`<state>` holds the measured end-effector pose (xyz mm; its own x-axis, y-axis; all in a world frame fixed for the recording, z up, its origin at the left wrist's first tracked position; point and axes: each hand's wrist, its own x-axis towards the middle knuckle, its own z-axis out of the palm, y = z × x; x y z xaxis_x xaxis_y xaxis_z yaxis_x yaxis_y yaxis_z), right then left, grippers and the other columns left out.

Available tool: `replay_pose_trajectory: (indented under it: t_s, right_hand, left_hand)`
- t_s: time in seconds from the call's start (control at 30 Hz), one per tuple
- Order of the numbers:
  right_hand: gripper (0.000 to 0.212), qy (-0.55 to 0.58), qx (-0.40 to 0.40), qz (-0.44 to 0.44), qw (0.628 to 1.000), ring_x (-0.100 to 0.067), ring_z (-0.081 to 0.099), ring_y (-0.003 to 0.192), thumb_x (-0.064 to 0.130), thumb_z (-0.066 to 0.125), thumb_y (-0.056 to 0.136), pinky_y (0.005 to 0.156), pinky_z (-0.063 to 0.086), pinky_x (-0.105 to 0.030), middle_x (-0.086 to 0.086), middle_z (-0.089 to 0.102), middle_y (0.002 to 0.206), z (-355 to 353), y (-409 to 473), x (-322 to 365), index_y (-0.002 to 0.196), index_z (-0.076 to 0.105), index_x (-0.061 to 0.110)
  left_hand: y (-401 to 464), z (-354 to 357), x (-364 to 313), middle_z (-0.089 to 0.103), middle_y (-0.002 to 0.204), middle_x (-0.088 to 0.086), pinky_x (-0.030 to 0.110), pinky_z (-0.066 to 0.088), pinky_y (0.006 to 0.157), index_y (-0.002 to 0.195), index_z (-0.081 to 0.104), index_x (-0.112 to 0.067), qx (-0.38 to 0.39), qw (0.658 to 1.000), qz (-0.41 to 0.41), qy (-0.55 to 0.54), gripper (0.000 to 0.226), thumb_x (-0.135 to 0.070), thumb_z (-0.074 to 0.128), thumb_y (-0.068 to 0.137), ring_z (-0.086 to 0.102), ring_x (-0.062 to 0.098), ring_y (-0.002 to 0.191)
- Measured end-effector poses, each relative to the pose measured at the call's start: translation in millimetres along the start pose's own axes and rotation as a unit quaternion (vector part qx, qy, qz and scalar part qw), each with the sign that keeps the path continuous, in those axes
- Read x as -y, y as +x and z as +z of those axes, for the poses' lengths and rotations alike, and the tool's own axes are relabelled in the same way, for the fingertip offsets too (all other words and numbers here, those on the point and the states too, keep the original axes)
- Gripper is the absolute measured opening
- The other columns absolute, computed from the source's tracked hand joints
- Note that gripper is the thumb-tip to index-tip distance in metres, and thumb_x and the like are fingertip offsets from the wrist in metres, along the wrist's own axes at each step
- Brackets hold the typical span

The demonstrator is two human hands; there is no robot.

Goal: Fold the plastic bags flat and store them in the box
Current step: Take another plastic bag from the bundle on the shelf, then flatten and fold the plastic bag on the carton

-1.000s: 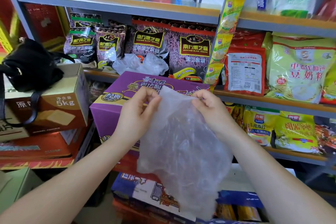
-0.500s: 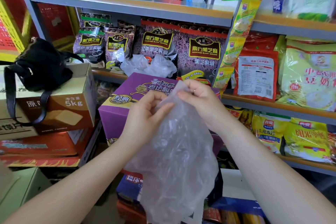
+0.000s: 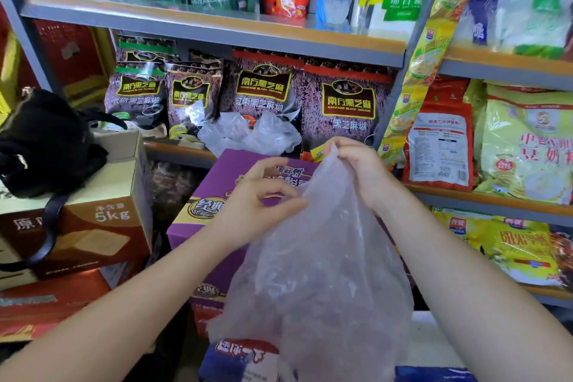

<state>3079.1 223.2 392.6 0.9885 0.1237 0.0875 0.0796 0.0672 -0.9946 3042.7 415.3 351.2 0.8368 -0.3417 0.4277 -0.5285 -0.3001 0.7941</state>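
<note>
A clear, wrinkled plastic bag (image 3: 316,273) hangs in front of me. My right hand (image 3: 356,164) grips its top, gathered into a peak. My left hand (image 3: 263,198) is lower and to the left, thumb and fingertips curled together at the bag's left edge, pinching it. Behind the bag stands a closed purple box (image 3: 214,192). More crumpled clear bags (image 3: 248,133) lie behind the box's far edge, in front of the shelf goods.
A brown 5 kg carton (image 3: 102,220) with a black handbag (image 3: 43,139) on it stands at left, over red boxes. Grey shelves (image 3: 217,31) full of food packets fill the back and right. Blue and white boxes (image 3: 245,360) lie below the bag.
The bag was held spread by its two top corners; the hands came together and the top is now gathered in my right hand. My left hand has dropped lower along the left edge.
</note>
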Motion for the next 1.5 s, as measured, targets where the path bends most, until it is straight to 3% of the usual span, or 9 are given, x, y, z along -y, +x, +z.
replay_pose_trajectory:
  t_s: [0.1, 0.2, 0.47, 0.67, 0.87, 1.07, 1.2, 1.33, 1.5]
  right_hand:
    - [0.011, -0.101, 0.016, -0.026, 0.994, -0.008, 0.050, 0.051, 0.011, 0.050, 0.065, 0.051, 0.037, -0.019, 0.005, 0.055, 0.052, 11.9, 16.3, 10.6, 0.061, 0.059, 0.016]
    - [0.020, -0.232, 0.006, -0.068, 0.970, -0.008, 0.050, 0.061, 0.004, 0.058, 0.079, 0.059, 0.039, -0.019, 0.002, 0.057, 0.064, 22.1, 35.3, 25.7, 0.064, 0.062, 0.017]
    - [0.025, -0.577, -0.135, -0.263, 0.762, -0.026, 0.052, 0.104, 0.032, 0.058, 0.085, 0.090, 0.041, -0.040, -0.006, 0.058, 0.108, 43.6, 50.4, 63.6, 0.102, 0.061, 0.015]
    - [0.040, -0.767, -0.071, -0.110, 0.628, -0.022, 0.042, 0.119, 0.046, 0.051, 0.089, 0.096, 0.032, -0.035, -0.001, 0.047, 0.123, 42.9, 33.5, -2.5, 0.119, 0.047, 0.019]
    - [0.023, -0.700, -0.144, -0.031, 0.699, -0.026, 0.051, 0.111, 0.026, 0.052, 0.091, 0.089, 0.036, -0.037, -0.003, 0.056, 0.114, 14.4, 39.8, -67.0, 0.111, 0.055, 0.017]
    - [0.031, -0.737, -0.155, 0.087, 0.652, -0.031, 0.051, 0.110, 0.022, 0.052, 0.089, 0.084, 0.042, -0.039, -0.009, 0.058, 0.116, -12.8, 47.2, -82.8, 0.119, 0.052, 0.015]
    - [0.029, -0.642, -0.222, 0.107, 0.726, -0.037, 0.061, 0.095, 0.015, 0.044, 0.093, 0.068, 0.045, -0.038, -0.018, 0.064, 0.102, -18.8, 46.8, -87.7, 0.120, 0.052, 0.007]
    - [0.015, -0.567, -0.234, 0.038, 0.789, -0.036, 0.062, 0.085, 0.014, 0.041, 0.093, 0.069, 0.050, -0.043, -0.014, 0.067, 0.088, -20.9, 48.6, -77.0, 0.098, 0.054, 0.008]
    - [0.018, -0.429, -0.176, -0.031, 0.885, -0.011, 0.057, 0.079, 0.008, 0.053, 0.090, 0.066, 0.040, -0.014, 0.004, 0.063, 0.088, -8.8, 37.2, -42.9, 0.104, 0.059, 0.018]
  left_hand:
    - [27.6, -5.0, -5.3, 0.061, 0.108, -0.002, 0.024, 0.043, 0.090, 0.078, 0.070, -0.018, 0.059, 0.998, -0.006, -0.038, 0.010, -0.027, 0.072, 0.077, 0.054, -0.005, 0.102]
    - [52.0, -5.6, -5.2, 0.055, 0.063, 0.006, 0.025, 0.037, 0.054, 0.073, 0.061, 0.004, 0.049, 0.998, -0.001, -0.038, 0.031, -0.025, 0.067, 0.082, 0.044, 0.008, 0.055]
    - [118.7, -18.3, 22.5, 0.054, 0.056, 0.006, 0.015, 0.040, 0.045, 0.068, 0.056, 0.005, -0.208, 0.969, -0.086, -0.102, 0.031, -0.016, 0.055, 0.091, 0.050, 0.011, 0.049]
    - [122.3, -11.7, 85.9, 0.050, 0.046, -0.005, 0.025, 0.043, 0.059, 0.057, 0.049, -0.006, -0.194, 0.944, -0.198, -0.178, 0.037, -0.017, 0.053, 0.091, 0.052, 0.018, 0.056]
    - [106.6, -15.6, 121.0, 0.067, 0.068, 0.005, 0.031, 0.046, 0.070, 0.070, 0.066, -0.008, -0.161, 0.912, -0.265, -0.268, 0.023, -0.020, 0.061, 0.089, 0.057, 0.021, 0.071]
    - [114.9, -42.1, 128.8, 0.066, 0.065, -0.002, 0.021, 0.053, 0.075, 0.072, 0.063, -0.007, -0.216, 0.896, -0.237, -0.308, 0.017, -0.009, 0.058, 0.089, 0.064, 0.008, 0.068]
    - [108.3, -46.9, 134.8, 0.061, 0.079, -0.002, 0.030, 0.049, 0.069, 0.113, 0.050, -0.003, -0.143, 0.942, -0.254, -0.167, 0.034, -0.020, 0.063, 0.087, 0.062, 0.022, 0.076]
    - [92.2, -34.0, 101.6, 0.057, 0.076, -0.002, 0.029, 0.038, 0.062, 0.099, 0.040, -0.017, -0.097, 0.992, 0.020, 0.072, 0.035, -0.020, 0.069, 0.080, 0.053, 0.017, 0.067]
    - [124.1, -3.1, 97.9, 0.050, 0.128, 0.022, 0.046, 0.039, 0.095, 0.111, 0.044, -0.013, 0.004, 0.879, 0.338, 0.338, 0.059, -0.016, 0.076, 0.061, 0.049, 0.037, 0.114]
